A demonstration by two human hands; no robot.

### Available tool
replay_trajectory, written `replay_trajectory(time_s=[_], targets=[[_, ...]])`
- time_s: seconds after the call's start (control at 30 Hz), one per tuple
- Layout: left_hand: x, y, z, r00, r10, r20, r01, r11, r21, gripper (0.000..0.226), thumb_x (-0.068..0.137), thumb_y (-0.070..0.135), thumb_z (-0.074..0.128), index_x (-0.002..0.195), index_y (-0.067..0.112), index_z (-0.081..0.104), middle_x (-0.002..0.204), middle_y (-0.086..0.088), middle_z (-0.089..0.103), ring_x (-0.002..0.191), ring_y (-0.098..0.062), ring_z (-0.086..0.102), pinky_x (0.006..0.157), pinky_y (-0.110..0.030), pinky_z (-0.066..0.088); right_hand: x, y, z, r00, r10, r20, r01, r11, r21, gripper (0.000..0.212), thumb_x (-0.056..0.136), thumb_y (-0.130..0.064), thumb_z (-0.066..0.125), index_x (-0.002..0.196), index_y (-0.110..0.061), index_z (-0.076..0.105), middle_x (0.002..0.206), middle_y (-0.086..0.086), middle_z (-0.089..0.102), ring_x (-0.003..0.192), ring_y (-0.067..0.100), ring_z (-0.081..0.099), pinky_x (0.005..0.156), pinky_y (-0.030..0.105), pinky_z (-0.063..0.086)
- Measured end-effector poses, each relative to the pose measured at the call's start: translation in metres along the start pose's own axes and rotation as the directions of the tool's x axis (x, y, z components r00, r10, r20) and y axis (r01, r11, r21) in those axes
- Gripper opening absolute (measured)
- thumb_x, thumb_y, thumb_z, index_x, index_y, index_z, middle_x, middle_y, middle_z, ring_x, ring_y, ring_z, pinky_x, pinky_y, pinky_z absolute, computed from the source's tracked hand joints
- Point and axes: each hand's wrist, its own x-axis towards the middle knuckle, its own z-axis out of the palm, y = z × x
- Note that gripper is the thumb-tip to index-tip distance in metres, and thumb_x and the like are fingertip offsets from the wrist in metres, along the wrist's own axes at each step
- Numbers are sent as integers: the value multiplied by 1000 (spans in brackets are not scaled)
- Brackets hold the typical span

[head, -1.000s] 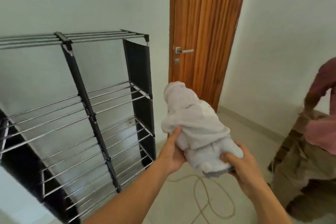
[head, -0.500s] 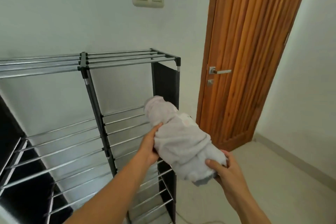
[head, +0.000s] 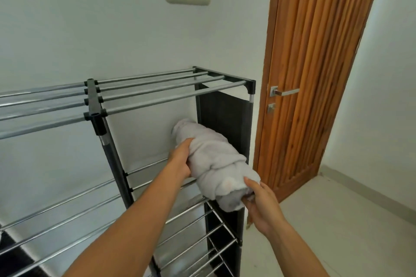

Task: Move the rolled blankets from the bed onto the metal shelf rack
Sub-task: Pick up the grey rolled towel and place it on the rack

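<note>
Both hands clamped on the blanket (head: 213, 159): left hand (head: 180, 159) at mid-roll, right hand (head: 258, 202) at near end; far end pointing into the rack (head: 157, 87).

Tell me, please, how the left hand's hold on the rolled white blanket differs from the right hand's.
The left hand grips the rolled white blanket at its side, near the middle, inside the black and silver metal shelf rack. The right hand holds the near end, outside the rack's front. The left hand sits higher and farther in; the right is lower and nearer. Both are closed on the blanket.
</note>
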Motion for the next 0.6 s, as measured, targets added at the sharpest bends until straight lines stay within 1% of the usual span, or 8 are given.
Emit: replay_trajectory(time_s=[0.13, 0.23, 0.3, 0.37, 0.43, 0.47, 0.53, 0.6], targets=[[10, -8, -1, 999, 15, 44, -18, 998, 59, 84, 60, 42, 82, 134, 13, 53, 121, -14, 65, 104, -34, 65, 89, -57, 53, 12, 0, 12, 998, -21, -59, 15, 995, -94, 42, 86, -7, 63, 125, 2, 51, 110, 17, 65, 96, 25, 64, 77, 32, 54], [17, -9, -2, 999, 29, 29, -31, 997, 68, 70, 71, 33, 78, 132, 10, 53, 123, -14, 64, 105, -32, 63, 91, -52, 54, 18, -4, 19, 994, -64, -89, 46, 980, -192, 37, 86, -10, 63, 120, 1, 54, 106, 16, 66, 95, 27, 65, 83, 40, 54], [20, -5, -3, 999, 46, -4, -45, 998, 40, 62, 76, 25, 73, 132, 9, 54, 123, -15, 64, 106, -33, 63, 91, -53, 54, 19, -4, 24, 990, -121, -72, 99, 962, -253, 35, 85, -12, 64, 118, -2, 56, 108, 14, 67, 98, 26, 65, 87, 40, 54], [22, -2, -3, 996, 80, -36, -79, 996, 34, 57, 79, 21, 69, 132, 6, 54, 124, -15, 64, 107, -33, 63, 92, -51, 53, 17, -3, 29, 981, -188, -43, 168, 943, -288, 29, 87, -13, 63, 114, -7, 57, 104, 8, 67, 94, 19, 64, 79, 32, 53], [19, -7, -2, 991, 126, -52, -122, 991, 61, 50, 84, 18, 66, 130, 3, 54, 124, -16, 63, 107, -33, 63, 90, -44, 54, 18, 0, 28, 971, -236, -29, 214, 919, -333, 24, 89, -16, 62, 112, -12, 55, 100, 1, 65, 90, 11, 62, 72, 24, 50], [20, -11, -2, 987, 147, -56, -143, 987, 77, 50, 85, 17, 66, 130, 2, 53, 124, -17, 63, 106, -32, 63, 87, -41, 55, 18, 2, 26, 967, -254, -20, 229, 903, -364, 25, 90, -19, 62, 112, -13, 54, 101, 1, 64, 89, 10, 61, 73, 25, 50], [20, -20, -3, 982, 181, -50, -174, 978, 117, 53, 84, 18, 67, 133, 2, 52, 128, -17, 61, 109, -32, 63, 87, -39, 55, 22, 10, 19, 964, -267, -10, 238, 874, -423, 34, 88, -29, 64, 114, -9, 55, 107, 5, 67, 93, 14, 65, 82, 33, 55], [17, -24, -3, 980, 194, -33, -187, 971, 149, 58, 84, 20, 68, 136, 4, 49, 131, -16, 60, 113, -31, 62, 93, -42, 54, 23, 14, 12, 977, -212, -11, 189, 893, -410, 38, 86, -35, 65, 112, -8, 61, 107, 7, 71, 95, 18, 68, 87, 36, 56]])
